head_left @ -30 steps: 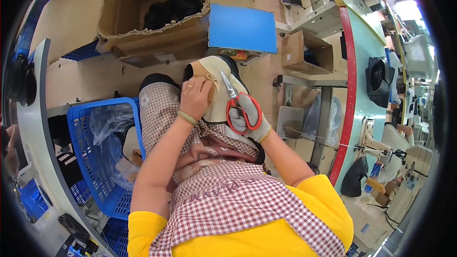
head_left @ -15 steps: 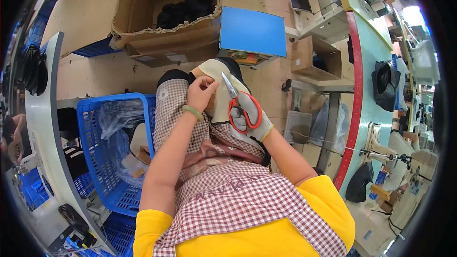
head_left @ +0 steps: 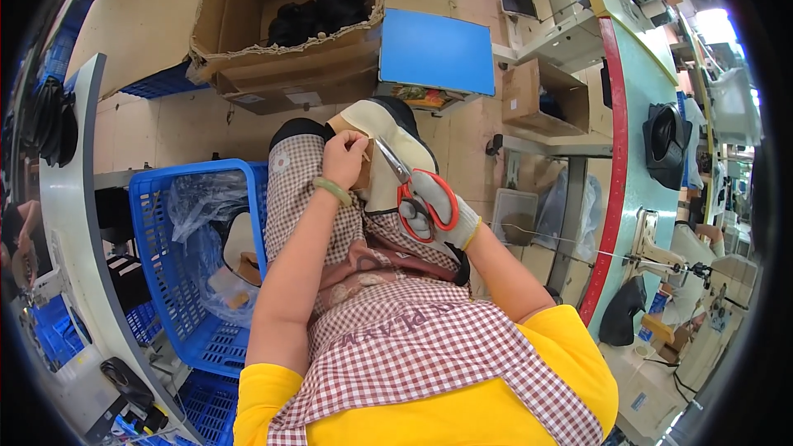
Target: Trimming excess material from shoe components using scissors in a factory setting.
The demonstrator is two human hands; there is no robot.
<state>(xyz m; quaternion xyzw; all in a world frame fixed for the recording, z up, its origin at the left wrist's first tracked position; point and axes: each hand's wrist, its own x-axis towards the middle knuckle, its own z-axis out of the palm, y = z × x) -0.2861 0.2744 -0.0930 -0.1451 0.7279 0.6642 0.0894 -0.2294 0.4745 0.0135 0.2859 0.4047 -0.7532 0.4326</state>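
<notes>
Across my knees lies a cream-coloured piece with black edging (head_left: pixel 388 187), shaped like a shoe upper, with a tan inner side. My left hand (head_left: pixel 345 157), bare with a green bangle at the wrist, is closed in a pinch over its upper left part. Whatever sits between those fingertips is too small to make out. My right hand (head_left: pixel 438 211), in a grey-white glove, grips red-handled scissors (head_left: pixel 398 168) with fingers through the loops. Their blade tips point up and left, close beside my left fingertips and over the cream piece.
A blue plastic basket (head_left: pixel 149 239) with clear bags and cream pieces stands left of my legs. Ahead are a large cardboard box (head_left: pixel 289 74) holding black items and a blue-topped box (head_left: pixel 438 49). A green worktable with a red edge (head_left: pixel 611 198) runs along the right.
The scissors' tips have swung down and left, closer to my left fingertips. My left hand has shifted slightly left, its fingers pinched closer together.
</notes>
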